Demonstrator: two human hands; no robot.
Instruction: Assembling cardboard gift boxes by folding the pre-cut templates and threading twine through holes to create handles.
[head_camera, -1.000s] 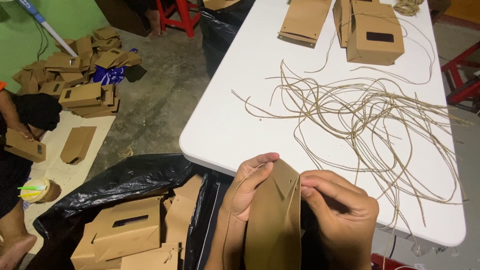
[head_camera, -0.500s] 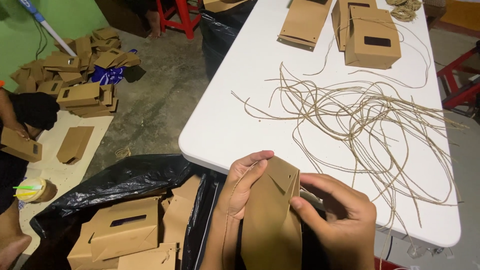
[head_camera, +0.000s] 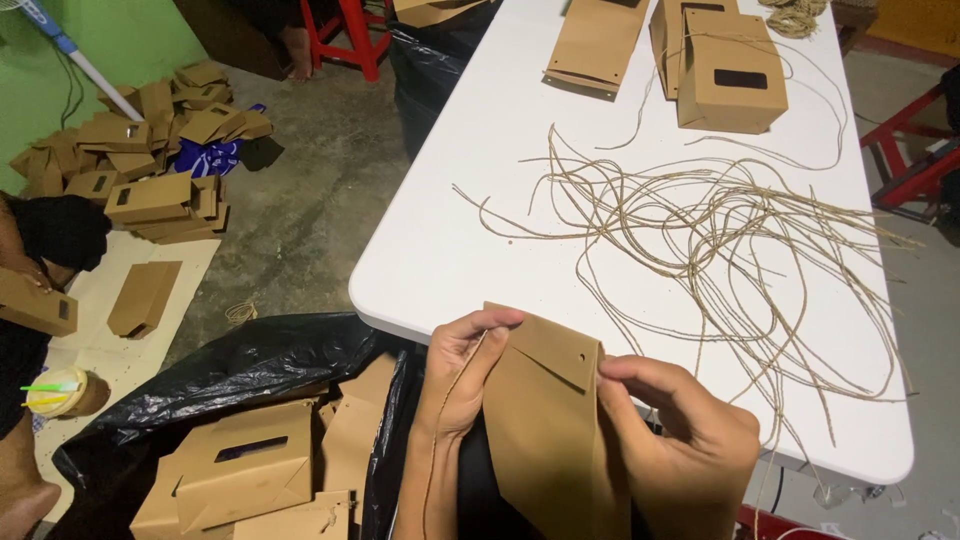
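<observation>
Left hand (head_camera: 468, 372), seen from the head camera, pinched shut on the paper bag (head_camera: 548, 430) at the near edge of the table (head_camera: 440, 250), a string (head_camera: 447, 400) trailing beneath. Right hand (head_camera: 685, 445) gripped the opposite edge. Best kept the punched hole facing up, string end fed straight through.

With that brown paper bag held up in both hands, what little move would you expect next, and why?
Probably threading the thin twine that runs by the left hand through the small hole in the brown paper bag. The right hand pinches the bag's top edge right beside that hole, which looks empty, and many more cut lengths of twine lie on the white table.
</observation>
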